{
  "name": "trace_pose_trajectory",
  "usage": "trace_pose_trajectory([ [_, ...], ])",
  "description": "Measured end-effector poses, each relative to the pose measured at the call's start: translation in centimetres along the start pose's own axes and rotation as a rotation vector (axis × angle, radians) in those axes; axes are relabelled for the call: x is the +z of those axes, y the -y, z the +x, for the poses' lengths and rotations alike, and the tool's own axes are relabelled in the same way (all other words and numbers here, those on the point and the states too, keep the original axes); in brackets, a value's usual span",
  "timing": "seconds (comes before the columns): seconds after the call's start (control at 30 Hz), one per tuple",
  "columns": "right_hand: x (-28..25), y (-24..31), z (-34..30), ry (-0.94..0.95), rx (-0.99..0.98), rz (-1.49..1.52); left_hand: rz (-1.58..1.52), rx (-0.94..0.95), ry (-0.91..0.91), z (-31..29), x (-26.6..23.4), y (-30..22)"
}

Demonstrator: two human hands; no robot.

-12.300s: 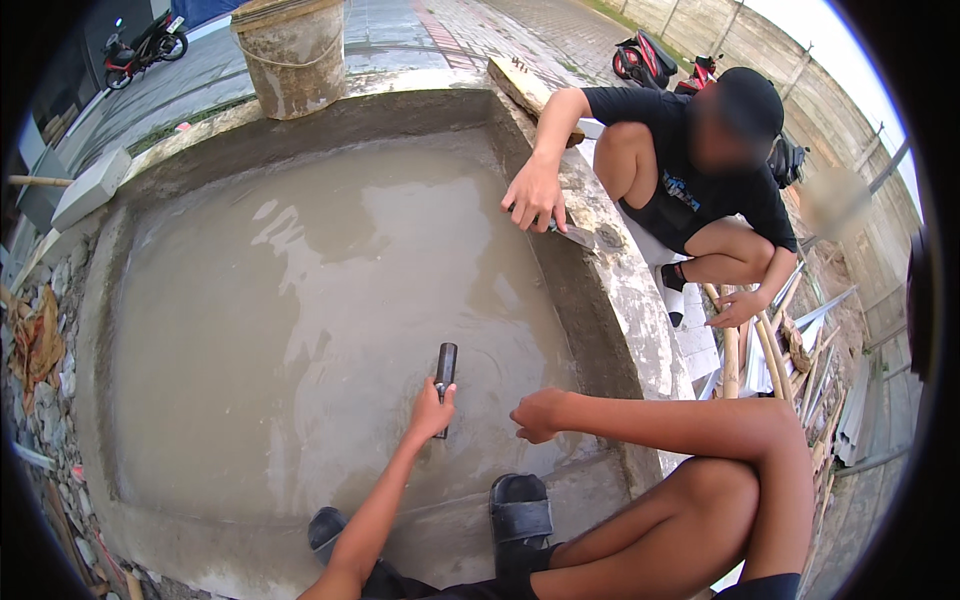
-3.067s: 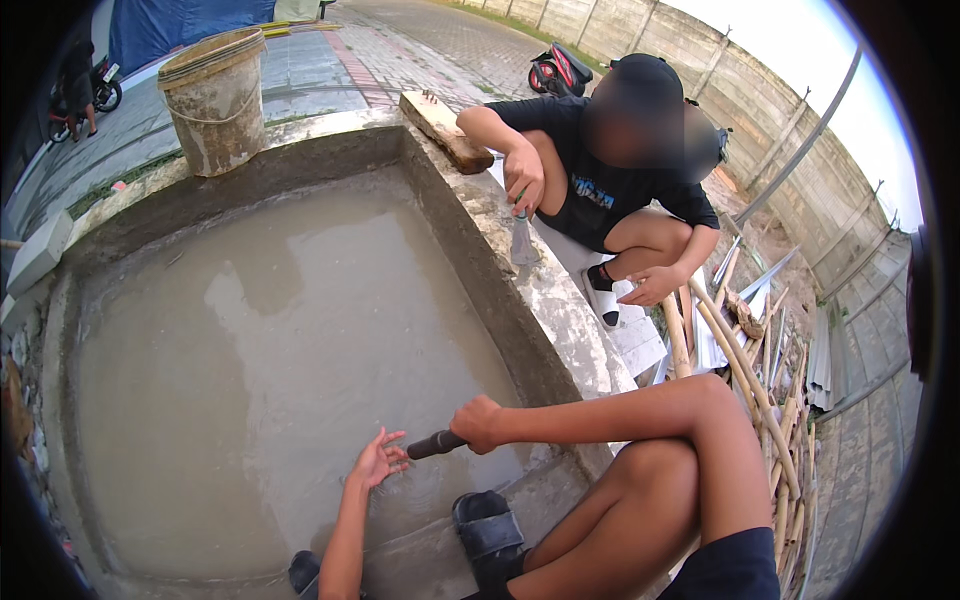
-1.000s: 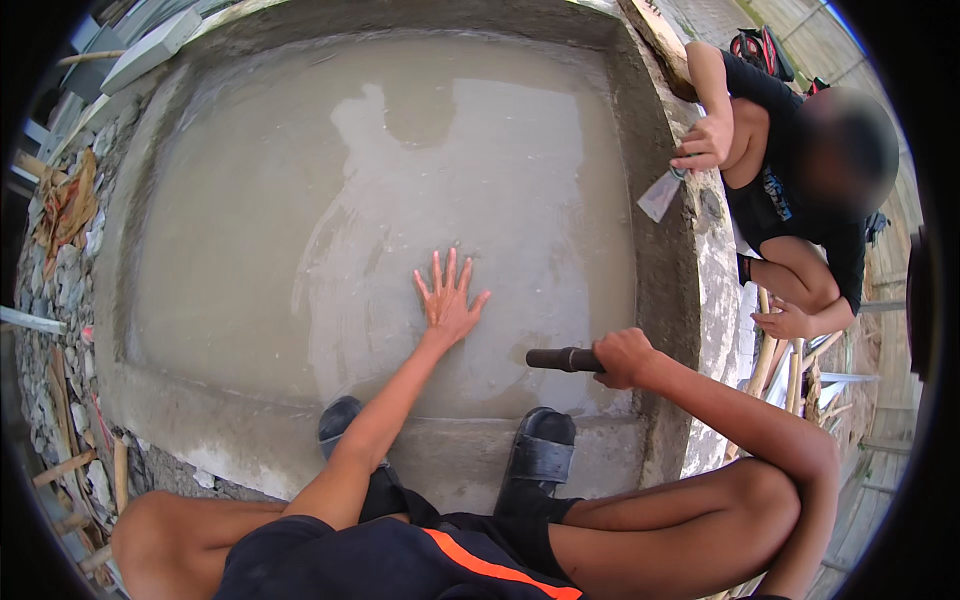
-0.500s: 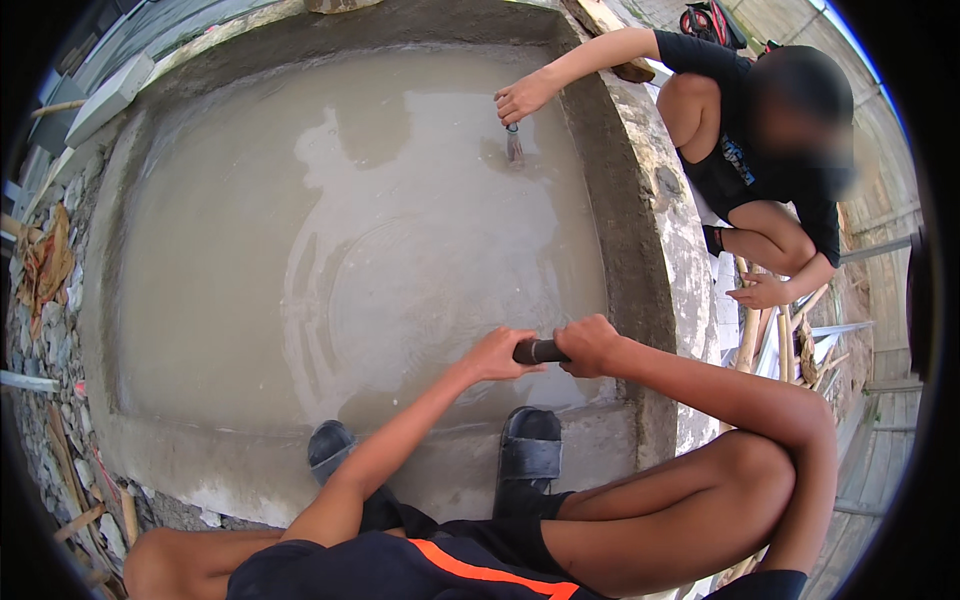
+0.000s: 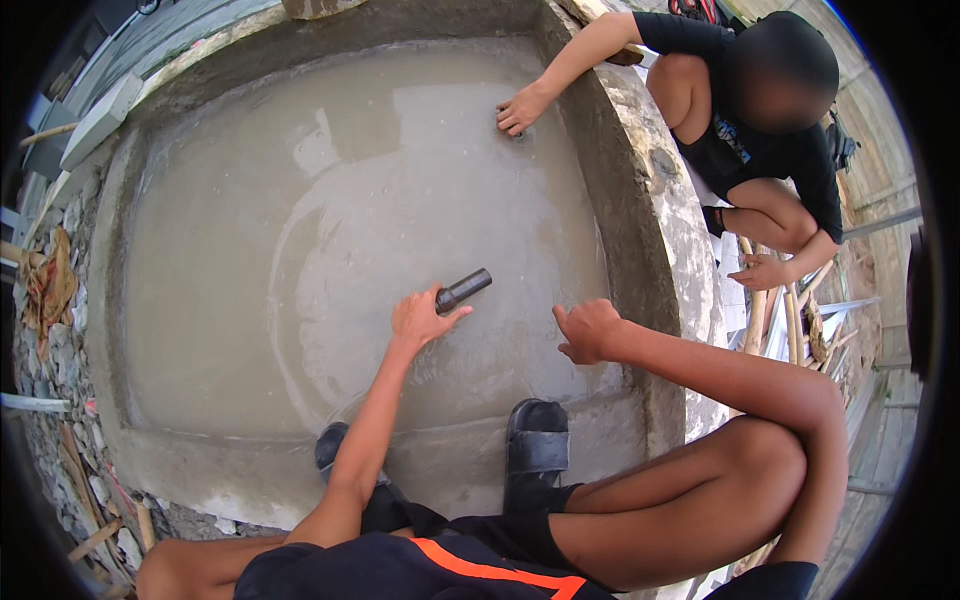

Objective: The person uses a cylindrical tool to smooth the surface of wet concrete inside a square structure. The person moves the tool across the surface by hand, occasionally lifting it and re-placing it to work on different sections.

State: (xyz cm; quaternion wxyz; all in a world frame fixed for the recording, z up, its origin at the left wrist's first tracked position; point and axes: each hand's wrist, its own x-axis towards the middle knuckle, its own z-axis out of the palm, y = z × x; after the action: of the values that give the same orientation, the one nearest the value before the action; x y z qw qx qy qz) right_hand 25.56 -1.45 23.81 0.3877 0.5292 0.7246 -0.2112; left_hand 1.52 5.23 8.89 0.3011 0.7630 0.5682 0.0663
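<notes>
My left hand (image 5: 425, 318) is closed round one end of a short dark pipe (image 5: 465, 290), which slants up to the right over the murky grey water (image 5: 230, 260). My right hand (image 5: 588, 330) is off to the right of the pipe, apart from it. Its fingers are half curled, with finger and thumb apart and nothing visible between them. The water lies in a shallow concrete basin (image 5: 640, 230). Across from me, a co-worker's hand (image 5: 520, 110) reaches down to the water near the far right, over a small dark object that is mostly hidden.
My sandals (image 5: 537, 450) rest on the near basin edge. A crouching co-worker (image 5: 760, 130) is beyond the right wall. Wooden poles (image 5: 757, 320) lie beside that person. Stones (image 5: 60, 400) and a brown cloth (image 5: 48, 285) are on the left, below a white block (image 5: 102, 120).
My right hand has let go of the pipe. My left hand has carried it forward and left, tilting it upward. The co-worker's hand has lowered, and the brush-like tool under it is now mostly hidden.
</notes>
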Motion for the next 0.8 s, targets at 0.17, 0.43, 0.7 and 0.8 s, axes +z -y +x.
trace_pose_trajectory([
  [0.17,0.5,-0.2,-0.9,0.048,0.000,0.024,0.033,0.090,-0.134,1.0,2.3,1.1],
  [0.43,-0.6,0.4,0.2,0.004,-0.026,0.039,0.053,0.229,-0.184,-1.0,5.1,1.2],
  [0.7,-0.2,-0.1,-0.8,0.032,-0.022,0.037,0.032,0.366,-0.097,-2.7,8.6,-2.2],
  [0.8,-0.2,-0.2,-0.7,0.037,-0.020,0.042,0.038,0.374,-0.066,-3.0,9.2,-1.9],
])
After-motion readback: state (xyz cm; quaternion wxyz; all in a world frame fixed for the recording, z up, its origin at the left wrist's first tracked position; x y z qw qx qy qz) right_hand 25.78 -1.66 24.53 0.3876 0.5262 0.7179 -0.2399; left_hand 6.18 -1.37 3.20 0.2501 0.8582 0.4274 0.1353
